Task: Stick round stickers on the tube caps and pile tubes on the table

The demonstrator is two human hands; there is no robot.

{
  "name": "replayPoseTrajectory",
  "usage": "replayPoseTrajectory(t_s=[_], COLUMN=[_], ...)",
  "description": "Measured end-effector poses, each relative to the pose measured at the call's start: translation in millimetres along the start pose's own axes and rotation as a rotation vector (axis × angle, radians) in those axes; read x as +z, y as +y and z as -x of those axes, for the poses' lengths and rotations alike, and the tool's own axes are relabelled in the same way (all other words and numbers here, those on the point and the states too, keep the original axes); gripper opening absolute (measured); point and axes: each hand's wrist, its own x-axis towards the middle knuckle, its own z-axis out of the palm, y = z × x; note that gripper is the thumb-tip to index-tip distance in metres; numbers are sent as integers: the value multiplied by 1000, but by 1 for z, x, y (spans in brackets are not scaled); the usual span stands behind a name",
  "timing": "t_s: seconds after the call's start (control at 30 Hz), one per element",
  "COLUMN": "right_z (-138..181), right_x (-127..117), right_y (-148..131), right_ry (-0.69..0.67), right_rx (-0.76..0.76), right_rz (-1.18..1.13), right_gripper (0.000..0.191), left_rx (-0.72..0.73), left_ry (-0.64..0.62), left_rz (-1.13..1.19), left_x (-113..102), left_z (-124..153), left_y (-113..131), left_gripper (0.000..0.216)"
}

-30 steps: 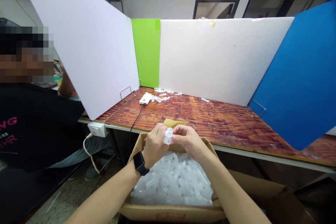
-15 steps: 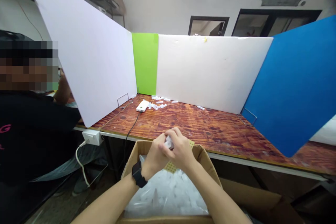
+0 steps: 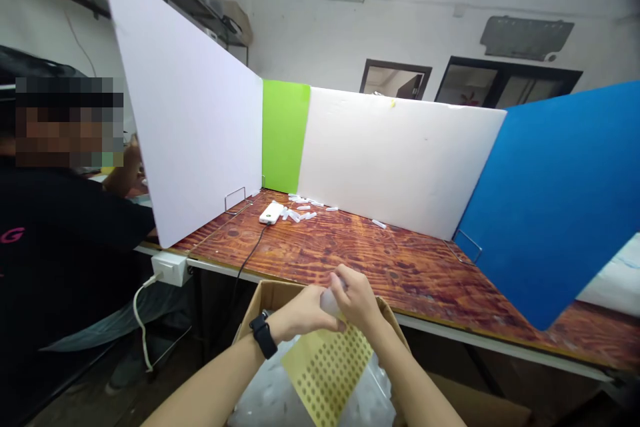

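Note:
My left hand [image 3: 300, 313], with a black watch on its wrist, reaches across to a yellow sheet with rows of dark dots [image 3: 327, 373]. That sheet hangs down from my fingers over the box. My right hand [image 3: 357, 300] pinches a translucent white plastic piece [image 3: 330, 302] from above, and my left fingers lie close under it. Below my hands stands an open cardboard box [image 3: 270, 295]. A clear plastic bag of white plastic pieces [image 3: 265, 400] fills it, partly hidden by the sheet and my forearms.
Beyond the box lies a wood-grain table [image 3: 380, 260], fenced by white [image 3: 190, 107], green [image 3: 283, 137] and blue [image 3: 550, 200] upright boards. A white power bank [image 3: 271, 213] with a black cable and loose white pieces [image 3: 297, 215] lie at the back. A co-worker [image 3: 60, 260] sits left of the board.
The yellow sheet has gone from lying behind my hands to hanging lower over the box, with its dots showing. My hands have parted slightly, and the view has tilted upward.

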Motion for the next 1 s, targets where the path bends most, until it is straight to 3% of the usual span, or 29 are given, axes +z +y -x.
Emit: replayPoseTrajectory(t_s=[0.07,0.2,0.27,0.33,0.4,0.43,0.5,0.57,0.67,0.73,0.87,1.0], right_z=[-2,-3,-6,-17,-39,-54,-89,-121,-140,-130,-77,-22], right_x=[-5,-17,-18,-14,-5,0,9,15,20,24,28,10], right_y=[10,19,15,8,4,5,12,25,45,52,46,27], right_ry=[8,17,-195,-539,-694,-667,-406,-257,-135,-126,-181,-218], right_rx=[87,241,228,133,107,138,287,361,482,499,417,299], right_rz=[-91,-285,-355,-358,-236,-149,33,92,164,186,204,231], right_gripper=[29,35,38,37,33,31,34,42,50,50,43,32], left_rx=[-87,-253,-262,-252,-252,-252,-249,-245,-233,-221,-182,-156], left_ry=[34,244,255,218,175,158,133,123,154,166,176,203], left_rz=[-48,-376,-520,-607,-642,-646,-650,-651,-662,-672,-662,-646], left_x=[-4,-16,-21,-24,-25,-25,-24,-25,-28,-30,-33,-34], left_z=[5,12,12,11,9,7,5,4,5,7,11,10], left_y=[-1,-10,-16,-19,-18,-18,-18,-21,-29,-33,-33,-29], left_gripper=[37,33,24,23,23,23,24,24,23,23,25,29])
